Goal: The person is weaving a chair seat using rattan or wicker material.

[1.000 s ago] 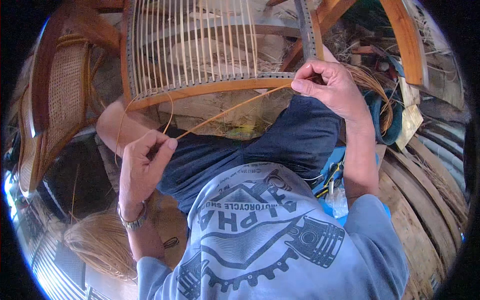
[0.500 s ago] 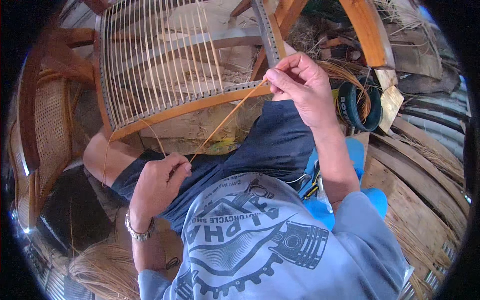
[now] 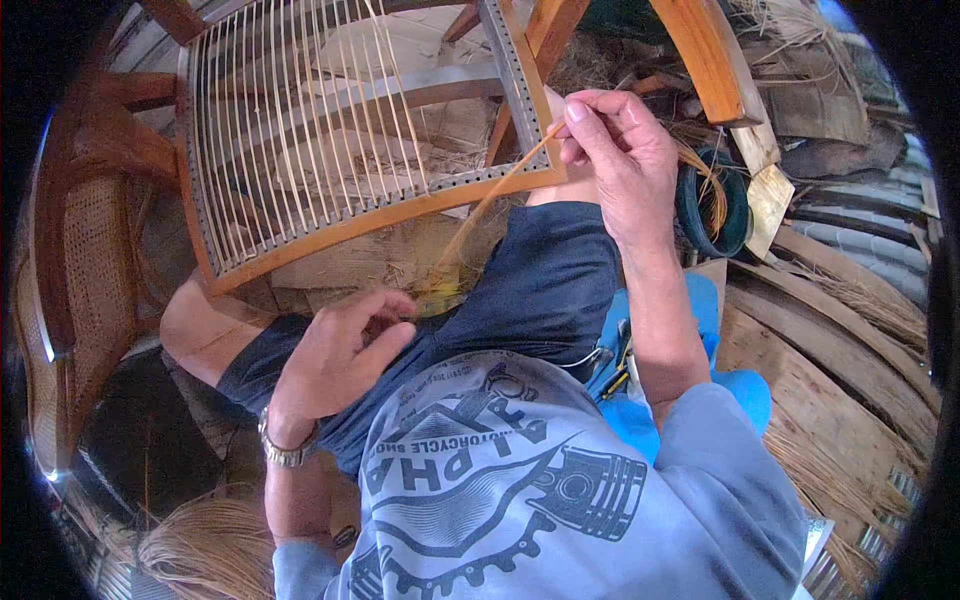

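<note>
My right hand [image 3: 632,155] pinches one end of a thin orange-brown cane strand [image 3: 500,200] between thumb and fingers, just beyond the near right corner of a wooden chair frame [image 3: 400,204]. From there the strand slants down toward my lap, its lower part smeared by motion. My left hand [image 3: 350,350] hovers over my left thigh, below the strand's blurred lower end. Its thumb stands apart from the curled fingers, and no strand shows between them. Pale cane strands [image 3: 300,130] run across the frame's opening in a row, while small holes line its edges.
Right of the frame stands a dark green bucket [image 3: 712,205] with cane in it. A chair with woven cane [image 3: 95,270] is at the left. Loose cane bundles [image 3: 210,535] lie at lower left. A blue object with tools [image 3: 650,400] sits by my right hip.
My left hand has come off the strand and moved slightly right, its fingers parting. The strand's lower end now swings loose and blurred. My right hand keeps its pinch, slightly farther right.
</note>
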Motion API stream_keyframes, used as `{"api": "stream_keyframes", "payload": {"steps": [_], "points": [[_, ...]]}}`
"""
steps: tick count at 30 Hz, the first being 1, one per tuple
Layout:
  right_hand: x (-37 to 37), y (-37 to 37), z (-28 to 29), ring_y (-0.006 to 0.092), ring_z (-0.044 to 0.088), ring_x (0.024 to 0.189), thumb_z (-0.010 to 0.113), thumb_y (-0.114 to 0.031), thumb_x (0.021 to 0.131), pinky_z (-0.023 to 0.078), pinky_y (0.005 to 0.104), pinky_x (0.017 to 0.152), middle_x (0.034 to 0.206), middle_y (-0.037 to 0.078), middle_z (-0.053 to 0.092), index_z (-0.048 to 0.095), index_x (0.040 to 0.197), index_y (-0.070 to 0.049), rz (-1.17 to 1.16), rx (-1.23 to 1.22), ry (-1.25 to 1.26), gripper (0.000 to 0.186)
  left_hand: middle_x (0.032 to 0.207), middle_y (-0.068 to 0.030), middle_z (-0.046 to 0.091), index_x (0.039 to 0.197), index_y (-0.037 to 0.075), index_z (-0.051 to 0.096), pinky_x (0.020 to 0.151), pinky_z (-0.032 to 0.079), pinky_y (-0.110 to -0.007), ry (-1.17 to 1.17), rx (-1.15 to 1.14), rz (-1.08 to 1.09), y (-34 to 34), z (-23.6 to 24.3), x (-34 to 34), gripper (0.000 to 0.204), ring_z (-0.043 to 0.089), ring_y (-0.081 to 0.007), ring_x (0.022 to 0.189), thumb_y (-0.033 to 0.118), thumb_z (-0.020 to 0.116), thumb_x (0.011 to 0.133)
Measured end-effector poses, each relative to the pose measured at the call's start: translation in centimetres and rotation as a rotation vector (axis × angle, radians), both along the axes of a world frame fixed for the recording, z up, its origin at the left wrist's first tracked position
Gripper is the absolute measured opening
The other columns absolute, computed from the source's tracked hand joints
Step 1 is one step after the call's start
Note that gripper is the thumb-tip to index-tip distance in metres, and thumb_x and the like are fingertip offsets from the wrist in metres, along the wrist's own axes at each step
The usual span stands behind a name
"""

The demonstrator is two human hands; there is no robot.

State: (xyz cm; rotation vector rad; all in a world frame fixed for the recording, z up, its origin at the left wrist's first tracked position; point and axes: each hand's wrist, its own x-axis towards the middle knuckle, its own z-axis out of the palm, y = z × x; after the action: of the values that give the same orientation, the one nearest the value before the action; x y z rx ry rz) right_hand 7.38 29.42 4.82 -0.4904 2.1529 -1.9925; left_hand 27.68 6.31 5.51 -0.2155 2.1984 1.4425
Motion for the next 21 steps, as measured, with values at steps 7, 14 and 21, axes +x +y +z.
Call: {"api": "stream_keyframes", "payload": {"steps": [7,14,21], "points": [[3.6,-0.5,-0.8,0.0066,0.064,0.070,0.066,-0.007,0.095,0.050,0.0201,0.058,0.085,0.003,0.070,0.068,0.098,-0.001,0.008,0.101,0.153,0.007,0.093,-0.0127,0.070,0.117,-0.005,0.061,0.080,0.053,-0.033,0.304,0.166,0.146,6.2,-1.0,-6.2,0.030,0.065,-0.0188,0.087,0.019,0.060,0.099],[6.8,10.6,-2.7,0.0079,0.064,0.073,0.066,-0.013,0.096,0.051,0.0218,0.065,0.089,0.005,0.072,0.068,0.102,-0.003,-0.352,-0.054,-0.199,0.012,0.084,-0.0090,0.067,0.107,-0.002,0.066,0.062,0.049,-0.026,0.039,0.140,-0.176,11.7,-1.6,-10.1,0.019,0.064,-0.0107,0.071,0.011,0.055,0.100],[13.6,35.2,-10.8,0.0296,0.065,0.110,0.072,-0.035,0.089,0.052,0.0389,0.094,0.118,0.020,0.067,0.062,0.123,0.001,-0.772,0.667,-0.304,0.050,0.081,-0.0073,0.066,0.109,-0.003,0.067,0.064,0.050,-0.026,0.111,0.167,-0.234,15.0,-4.7,-11.1,0.019,0.064,-0.0101,0.072,0.009,0.060,0.096]]}}
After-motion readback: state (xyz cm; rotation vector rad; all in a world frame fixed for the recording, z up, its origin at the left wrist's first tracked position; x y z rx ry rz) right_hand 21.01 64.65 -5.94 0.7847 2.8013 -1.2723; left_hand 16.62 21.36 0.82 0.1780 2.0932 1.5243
